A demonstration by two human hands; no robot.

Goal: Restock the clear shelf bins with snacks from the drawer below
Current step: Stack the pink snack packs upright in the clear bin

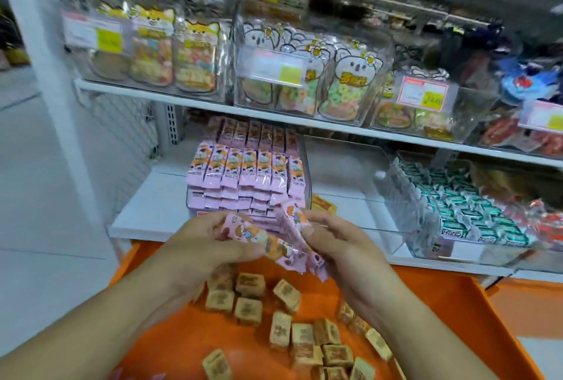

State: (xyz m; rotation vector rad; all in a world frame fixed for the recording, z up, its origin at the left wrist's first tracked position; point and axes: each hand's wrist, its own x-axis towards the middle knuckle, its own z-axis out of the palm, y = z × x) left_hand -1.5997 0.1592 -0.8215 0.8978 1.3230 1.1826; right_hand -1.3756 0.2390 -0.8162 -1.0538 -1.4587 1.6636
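i see both hands meeting over the open orange drawer (441, 303), each gripping part of one bunch of pink snack packets (283, 245). the left hand (207, 245) has its fingers curled round the left end of the bunch, thumb on top. the right hand (338, 242) pinches the right side of the same packets, thumb and fingers closed on the wrappers. the bunch hangs just in front of the lower shelf edge, above the drawer and touching neither.

straight behind the hands, on the lower white shelf (146, 206), stands a clear bin (307, 166) packed with rows of matching pink packets, stacked close to its top. to its right is a second clear bin (365, 172), with one tan packet (324, 204) lying at its front left corner. further right, a bin of green and white sweets (463, 206).

loose tan wrapped cubes (248, 309) lie scattered on the drawer floor beneath my wrists. the upper shelf carries clear bins of animal-shaped bags (350, 87) with price tags on their fronts.
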